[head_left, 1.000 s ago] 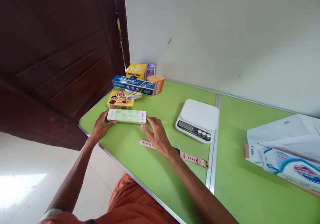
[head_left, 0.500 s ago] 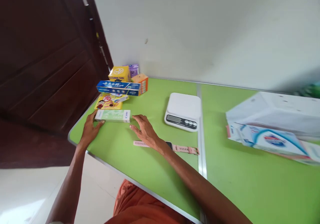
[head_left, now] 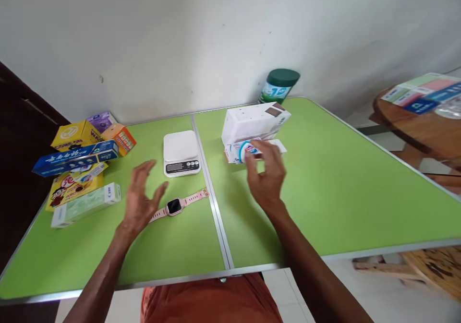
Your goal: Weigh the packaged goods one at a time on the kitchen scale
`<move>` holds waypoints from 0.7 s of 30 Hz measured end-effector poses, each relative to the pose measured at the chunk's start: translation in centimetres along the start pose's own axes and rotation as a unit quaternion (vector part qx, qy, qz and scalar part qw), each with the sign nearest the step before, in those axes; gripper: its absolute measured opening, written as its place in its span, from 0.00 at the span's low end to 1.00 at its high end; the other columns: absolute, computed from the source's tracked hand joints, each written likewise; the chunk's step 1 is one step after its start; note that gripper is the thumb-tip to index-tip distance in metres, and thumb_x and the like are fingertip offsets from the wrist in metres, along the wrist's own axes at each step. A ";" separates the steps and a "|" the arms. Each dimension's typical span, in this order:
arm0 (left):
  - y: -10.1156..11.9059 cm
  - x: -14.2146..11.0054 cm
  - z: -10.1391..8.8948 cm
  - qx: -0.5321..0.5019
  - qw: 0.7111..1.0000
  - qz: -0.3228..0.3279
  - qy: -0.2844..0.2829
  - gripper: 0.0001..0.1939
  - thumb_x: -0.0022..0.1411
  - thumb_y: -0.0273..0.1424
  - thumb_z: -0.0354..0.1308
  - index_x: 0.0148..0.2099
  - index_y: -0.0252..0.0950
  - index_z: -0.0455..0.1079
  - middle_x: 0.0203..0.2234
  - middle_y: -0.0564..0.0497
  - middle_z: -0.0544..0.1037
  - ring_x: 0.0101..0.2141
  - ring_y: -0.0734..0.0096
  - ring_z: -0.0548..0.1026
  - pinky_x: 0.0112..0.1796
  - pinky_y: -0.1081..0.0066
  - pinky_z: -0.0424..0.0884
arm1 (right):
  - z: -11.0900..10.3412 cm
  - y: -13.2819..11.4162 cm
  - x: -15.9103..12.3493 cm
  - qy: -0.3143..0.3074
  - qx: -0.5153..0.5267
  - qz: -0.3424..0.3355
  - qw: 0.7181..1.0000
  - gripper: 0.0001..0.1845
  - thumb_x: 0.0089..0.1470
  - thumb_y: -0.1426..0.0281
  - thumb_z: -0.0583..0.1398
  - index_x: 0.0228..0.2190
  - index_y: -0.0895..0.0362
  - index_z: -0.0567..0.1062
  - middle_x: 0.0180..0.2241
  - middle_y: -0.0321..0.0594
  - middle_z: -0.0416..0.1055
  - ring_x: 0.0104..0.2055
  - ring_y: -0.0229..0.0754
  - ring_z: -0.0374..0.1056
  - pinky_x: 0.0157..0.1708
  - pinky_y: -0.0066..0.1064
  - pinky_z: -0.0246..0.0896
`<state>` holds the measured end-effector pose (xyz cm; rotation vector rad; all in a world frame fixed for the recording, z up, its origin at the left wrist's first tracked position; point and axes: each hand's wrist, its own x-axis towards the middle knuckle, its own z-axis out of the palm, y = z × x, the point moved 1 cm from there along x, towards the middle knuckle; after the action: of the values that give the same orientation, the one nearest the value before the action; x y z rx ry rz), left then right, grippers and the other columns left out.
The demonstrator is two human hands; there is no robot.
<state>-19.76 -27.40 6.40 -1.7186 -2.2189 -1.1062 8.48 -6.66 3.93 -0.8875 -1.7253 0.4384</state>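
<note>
On the green table [head_left: 345, 184], right of the metal seam [head_left: 217, 220]: one blue-and-white box [head_left: 236, 151], lying just in front of a white box [head_left: 248, 123]. Right hand [head_left: 268, 175]: at its near side, fingers curled, thumb apart; contact cannot be told. Left hand [head_left: 139, 198]: empty, fingers spread, beside the watch [head_left: 174, 207]. Handling, by judgement: light, thin card, smooth, easily crushed; best held gently across the long sides, mid-length.

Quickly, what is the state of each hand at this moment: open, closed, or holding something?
Left hand: open, holding nothing, near the pink watch.
Right hand: open, fingers curled, near the blue-and-white box; contact cannot be told.
</note>
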 end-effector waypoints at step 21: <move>8.6 9.3 21.2 -0.194 0.963 0.022 -0.188 0.44 0.70 0.48 0.72 0.78 0.37 0.60 0.68 0.31 0.73 0.68 0.38 0.74 0.67 0.41 0.72 | -2.6 14.2 1.3 0.000 -0.086 0.105 0.991 0.31 0.71 0.47 0.58 0.56 0.56 0.84 0.60 0.60 0.79 0.64 0.64 0.72 0.68 0.63 0.67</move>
<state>-8.48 -6.41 -0.22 -2.2947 -2.2610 -1.3766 15.60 3.22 -3.94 -1.2002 -1.6946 0.4333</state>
